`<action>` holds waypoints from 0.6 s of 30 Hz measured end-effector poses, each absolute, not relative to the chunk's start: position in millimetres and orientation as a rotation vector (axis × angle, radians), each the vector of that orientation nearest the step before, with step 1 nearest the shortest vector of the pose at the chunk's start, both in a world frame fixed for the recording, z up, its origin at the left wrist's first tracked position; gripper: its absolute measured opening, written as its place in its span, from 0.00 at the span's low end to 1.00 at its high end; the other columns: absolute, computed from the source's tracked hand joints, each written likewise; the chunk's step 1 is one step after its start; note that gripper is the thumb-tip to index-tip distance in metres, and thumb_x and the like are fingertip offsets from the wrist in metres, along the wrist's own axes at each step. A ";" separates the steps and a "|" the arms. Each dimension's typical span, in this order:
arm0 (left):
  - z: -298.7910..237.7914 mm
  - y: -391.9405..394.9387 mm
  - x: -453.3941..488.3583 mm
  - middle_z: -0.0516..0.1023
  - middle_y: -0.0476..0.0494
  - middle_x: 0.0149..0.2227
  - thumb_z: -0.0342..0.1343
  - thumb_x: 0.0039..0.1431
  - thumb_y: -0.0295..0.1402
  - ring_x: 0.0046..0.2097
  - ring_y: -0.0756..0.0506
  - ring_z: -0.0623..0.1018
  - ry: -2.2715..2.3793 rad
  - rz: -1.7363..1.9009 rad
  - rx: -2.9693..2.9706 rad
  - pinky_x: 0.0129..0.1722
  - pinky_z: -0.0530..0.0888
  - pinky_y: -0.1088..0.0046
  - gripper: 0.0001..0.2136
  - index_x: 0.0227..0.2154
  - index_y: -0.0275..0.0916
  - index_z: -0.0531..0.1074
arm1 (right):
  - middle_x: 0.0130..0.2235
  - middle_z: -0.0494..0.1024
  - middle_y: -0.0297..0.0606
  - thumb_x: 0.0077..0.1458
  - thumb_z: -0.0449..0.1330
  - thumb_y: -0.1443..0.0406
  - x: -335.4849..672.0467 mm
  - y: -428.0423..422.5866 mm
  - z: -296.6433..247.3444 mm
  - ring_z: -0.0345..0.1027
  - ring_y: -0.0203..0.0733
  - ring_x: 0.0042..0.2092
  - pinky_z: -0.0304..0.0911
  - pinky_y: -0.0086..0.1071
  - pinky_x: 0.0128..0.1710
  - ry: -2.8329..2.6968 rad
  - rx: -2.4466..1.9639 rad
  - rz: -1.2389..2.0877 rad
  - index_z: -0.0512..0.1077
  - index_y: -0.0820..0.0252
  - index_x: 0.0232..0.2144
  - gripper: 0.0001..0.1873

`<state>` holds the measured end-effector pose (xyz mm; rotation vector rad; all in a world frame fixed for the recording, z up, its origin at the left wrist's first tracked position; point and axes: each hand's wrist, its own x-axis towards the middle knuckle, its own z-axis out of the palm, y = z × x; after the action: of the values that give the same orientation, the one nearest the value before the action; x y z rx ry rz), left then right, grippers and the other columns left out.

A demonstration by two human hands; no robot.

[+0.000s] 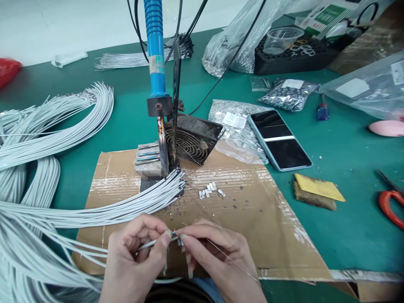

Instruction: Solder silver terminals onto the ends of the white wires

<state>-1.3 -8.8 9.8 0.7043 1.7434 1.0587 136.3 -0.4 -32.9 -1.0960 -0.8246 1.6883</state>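
Note:
My left hand (pixel 139 256) pinches a white cable (pixel 148 244) between thumb and forefinger close to its end. Tiny coloured wires (pixel 174 232) stick out at that end, where the fingertips of my right hand (pixel 214 252) close on them. A thin silvery wire (pixel 232 261) runs by my right hand toward the lower right; whether the fingers grip it, I cannot tell. Just beyond my hands lies a bundle of white cables (pixel 126 212), its ends beneath the blue-handled soldering iron (pixel 157 59), which stands tip down. Small metal tabs (pixel 208 190) are scattered on the cardboard (pixel 246 223).
Thick coils of white cable (pixel 63 139) fill the left side. A small black fan (pixel 195 139) stands behind the iron. To the right are a phone (pixel 279 139), a sponge (pixel 317 191), red-handled scissors (pixel 391 206), a screwdriver (pixel 322 110) and a bag of metal parts (pixel 235 122).

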 end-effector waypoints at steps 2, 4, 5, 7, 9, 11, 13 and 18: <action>9.8 -8.5 -1.6 0.72 0.51 0.16 0.71 0.41 0.33 0.20 0.55 0.61 1.733 1.053 0.701 0.20 0.55 0.83 0.08 0.20 0.36 0.78 | 0.26 0.77 0.32 0.54 0.73 0.62 136.6 -1.2 -33.8 0.68 0.30 0.22 0.71 0.21 0.23 -0.828 -1.082 1.692 0.88 0.50 0.32 0.03; 9.8 -8.1 -1.7 0.71 0.52 0.16 0.71 0.41 0.33 0.19 0.56 0.60 1.717 1.051 0.691 0.20 0.54 0.83 0.08 0.20 0.36 0.77 | 0.26 0.77 0.32 0.56 0.71 0.64 137.7 -1.5 -35.2 0.69 0.31 0.22 0.71 0.22 0.22 -0.877 -1.078 1.664 0.88 0.50 0.32 0.04; 9.8 -7.8 -1.7 0.71 0.52 0.16 0.71 0.41 0.33 0.19 0.56 0.60 1.709 1.053 0.683 0.20 0.54 0.83 0.08 0.20 0.36 0.77 | 0.26 0.78 0.32 0.57 0.70 0.65 138.5 -1.5 -36.1 0.70 0.31 0.22 0.70 0.22 0.22 -0.931 -1.080 1.617 0.88 0.49 0.33 0.05; 9.7 -7.3 -1.4 0.71 0.52 0.16 0.71 0.41 0.32 0.19 0.56 0.61 1.698 1.061 0.665 0.20 0.55 0.83 0.09 0.20 0.35 0.77 | 0.26 0.80 0.32 0.58 0.68 0.69 140.5 -1.4 -37.7 0.72 0.33 0.24 0.71 0.23 0.24 -1.117 -1.074 1.443 0.87 0.48 0.35 0.09; 9.5 -6.8 -1.0 0.71 0.52 0.16 0.71 0.40 0.32 0.19 0.56 0.61 1.698 1.070 0.652 0.20 0.54 0.84 0.09 0.20 0.35 0.77 | 0.28 0.82 0.32 0.58 0.66 0.75 143.2 -1.8 -39.3 0.74 0.34 0.27 0.73 0.25 0.28 -1.346 -1.019 1.188 0.86 0.48 0.41 0.17; 9.0 -6.5 -0.7 0.71 0.53 0.17 0.72 0.40 0.32 0.20 0.57 0.61 1.700 1.076 0.645 0.20 0.54 0.84 0.09 0.20 0.35 0.77 | 0.33 0.84 0.34 0.55 0.65 0.81 146.3 -3.0 -41.5 0.77 0.37 0.31 0.76 0.28 0.34 -1.536 -0.958 0.915 0.83 0.52 0.47 0.24; 8.3 -6.5 -0.7 0.70 0.53 0.17 0.72 0.40 0.32 0.20 0.57 0.62 1.700 1.082 0.638 0.20 0.54 0.85 0.09 0.20 0.35 0.77 | 0.36 0.85 0.38 0.54 0.64 0.84 149.7 -4.6 -44.0 0.78 0.40 0.35 0.78 0.32 0.37 -1.681 -0.936 0.696 0.80 0.56 0.52 0.28; 6.3 -8.3 -2.7 0.71 0.51 0.17 0.72 0.41 0.32 0.21 0.55 0.62 1.707 1.081 0.657 0.20 0.55 0.83 0.08 0.20 0.36 0.77 | 0.34 0.84 0.37 0.56 0.62 0.82 152.8 -6.5 -45.5 0.78 0.41 0.33 0.78 0.33 0.37 -1.694 -1.043 0.555 0.80 0.54 0.49 0.24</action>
<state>-2.7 -8.3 6.3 0.6574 1.7074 1.0809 152.8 -6.5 -45.5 -1.0428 -1.6936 0.5553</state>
